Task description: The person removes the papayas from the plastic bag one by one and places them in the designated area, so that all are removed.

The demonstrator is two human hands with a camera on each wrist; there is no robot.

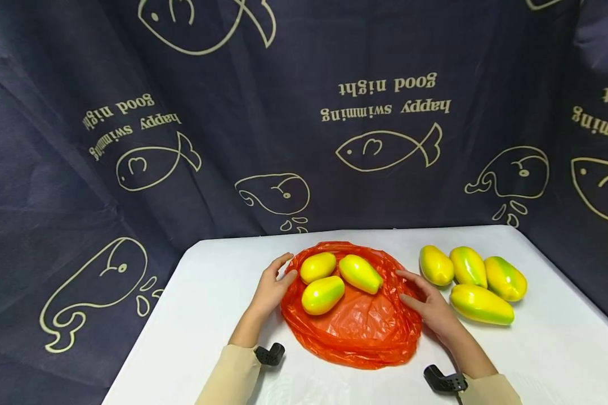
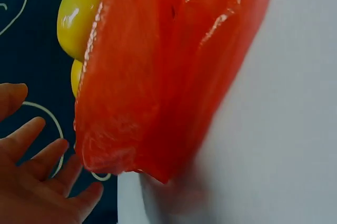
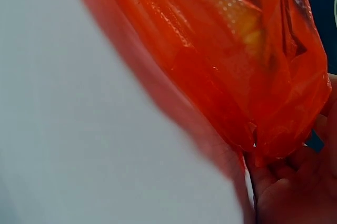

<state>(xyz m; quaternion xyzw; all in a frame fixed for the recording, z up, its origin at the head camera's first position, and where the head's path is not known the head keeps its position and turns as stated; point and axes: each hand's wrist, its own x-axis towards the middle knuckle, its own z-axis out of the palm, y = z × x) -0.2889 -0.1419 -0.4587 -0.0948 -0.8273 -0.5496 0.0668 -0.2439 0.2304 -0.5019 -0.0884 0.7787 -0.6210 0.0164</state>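
A red plastic bag (image 1: 365, 337) lies with its mouth spread wide, and three shiny yellow-green papayas (image 1: 323, 295) rest inside it on the left and far side. At the bag's left rim is my left hand (image 1: 272, 289), its fingers spread; the left wrist view shows the fingers (image 2: 45, 163) straight beside the plastic. My right hand (image 1: 432, 304) is at the right rim, thumb and fingers apart. In the right wrist view the right hand (image 3: 295, 187) touches the bag's side, and part of its fingers is hidden behind the plastic.
Several more papayas (image 1: 481, 304) lie in a group to the right of the bag, close to my right hand. Everything stands on a white table (image 1: 197, 304). Behind it hangs a dark blue cloth (image 1: 294, 135) with fish and whale drawings.
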